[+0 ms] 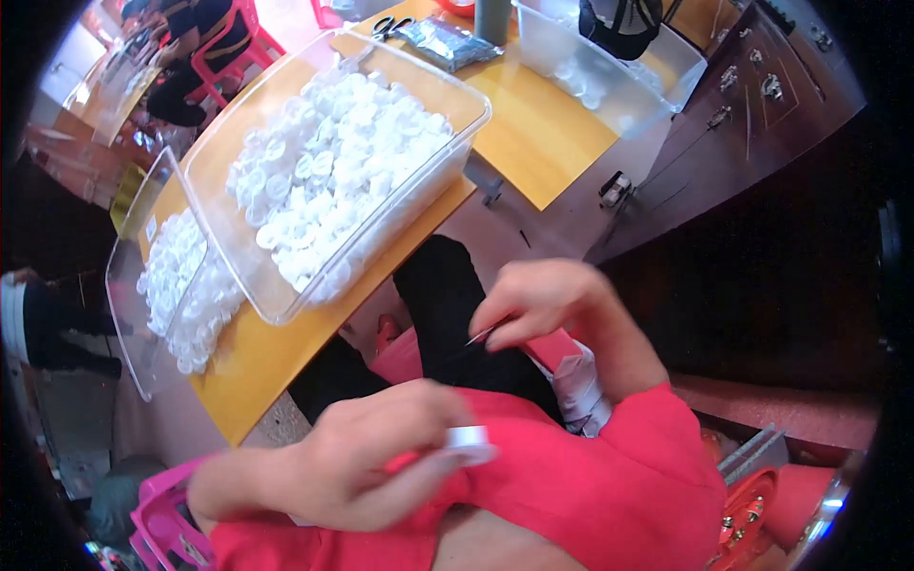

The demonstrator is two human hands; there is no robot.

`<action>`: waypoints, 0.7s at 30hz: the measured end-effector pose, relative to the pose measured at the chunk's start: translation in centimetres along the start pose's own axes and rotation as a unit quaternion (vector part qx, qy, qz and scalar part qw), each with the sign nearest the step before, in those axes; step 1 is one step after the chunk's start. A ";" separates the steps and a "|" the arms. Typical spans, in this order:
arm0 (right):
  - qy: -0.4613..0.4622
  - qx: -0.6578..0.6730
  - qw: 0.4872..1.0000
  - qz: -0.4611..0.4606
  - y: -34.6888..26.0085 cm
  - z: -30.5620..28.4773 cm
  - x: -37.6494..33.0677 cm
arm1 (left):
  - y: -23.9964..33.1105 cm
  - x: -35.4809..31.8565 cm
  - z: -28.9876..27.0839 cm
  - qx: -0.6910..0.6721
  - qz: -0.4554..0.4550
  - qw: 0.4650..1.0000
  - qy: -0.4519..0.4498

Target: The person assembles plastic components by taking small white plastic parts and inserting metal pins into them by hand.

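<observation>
Left hand [357, 462] pinches a white piece [468, 444]; right hand [550, 293], a thin tool [479, 336].

I'm watching through one view: wide fisheye, head-worn. Facing down and forward, it's hanging close over the left hand [367, 459] and the right hand [543, 300]. Farther off, the tabletop [246, 371] is showing from above, near edge slanting across the left half, nearest corner sitting toward the lower left.

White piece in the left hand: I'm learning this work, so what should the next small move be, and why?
Probably bring the thin tool in the right hand toward the white piece, since the left hand holds that piece and the two hands are apart.
</observation>
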State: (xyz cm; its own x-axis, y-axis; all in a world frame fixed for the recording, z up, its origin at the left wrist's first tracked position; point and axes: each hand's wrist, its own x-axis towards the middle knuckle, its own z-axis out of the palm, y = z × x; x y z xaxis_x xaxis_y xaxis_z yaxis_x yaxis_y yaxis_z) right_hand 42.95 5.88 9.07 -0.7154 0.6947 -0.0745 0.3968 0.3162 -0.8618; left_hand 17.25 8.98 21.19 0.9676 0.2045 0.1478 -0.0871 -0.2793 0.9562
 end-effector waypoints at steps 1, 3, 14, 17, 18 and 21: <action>0.082 0.055 0.995 -0.014 0.6 -1.6 -2.5 | -1.3 -1.4 -0.8 0.005 -0.022 1.000 0.014; 0.290 0.088 0.952 0.041 -0.1 -3.8 -6.4 | -3.7 -4.3 -0.9 -0.020 -0.117 0.988 0.097; 0.520 -0.311 0.734 0.307 13.6 -19.9 5.3 | -17.8 -13.5 4.3 -0.208 -0.369 0.816 0.394; 0.464 -0.387 0.718 0.345 16.7 -22.9 9.2 | -19.3 -14.3 5.1 -0.210 -0.408 0.782 0.423; 0.465 -0.388 0.717 0.345 18.4 -23.5 9.9 | -20.1 -14.8 5.2 -0.194 -0.411 0.788 0.416; 0.486 -0.471 0.653 0.340 21.6 -24.4 11.2 | -21.8 -15.7 5.5 -0.165 -0.388 0.796 0.434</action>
State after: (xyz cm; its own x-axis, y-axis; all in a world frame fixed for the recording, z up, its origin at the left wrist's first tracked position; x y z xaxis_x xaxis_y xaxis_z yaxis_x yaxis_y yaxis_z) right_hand 57.51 36.26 1.89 0.3305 0.8192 0.4687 0.9383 -0.3386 -0.0697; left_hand 5.23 6.70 -3.31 0.2440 0.8068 -0.5381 0.2619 0.4794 0.8376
